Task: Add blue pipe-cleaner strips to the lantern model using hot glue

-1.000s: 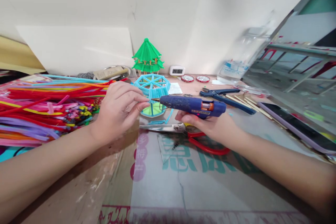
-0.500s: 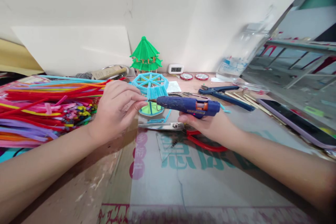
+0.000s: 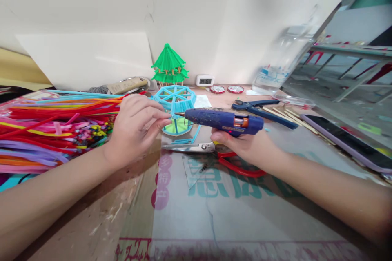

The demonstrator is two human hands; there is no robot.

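My right hand grips a blue glue gun, its nozzle pointing left at a small light-blue pipe-cleaner pavilion on a green base. My left hand is closed in a pinch, thumb and fingertips pressed together right at the nozzle tip beside the model. What the fingers pinch is too small to name. Red-handled scissors lie on the cardboard just under the right hand.
A big pile of coloured pipe cleaners fills the left. A finished green pavilion, a small clock and two round tins stand by the wall. Blue pliers, wooden sticks, a phone and a plastic bottle lie right.
The glue gun has shifted slightly right and its nozzle has lifted a little. My left hand keeps its pinch at the nozzle tip.
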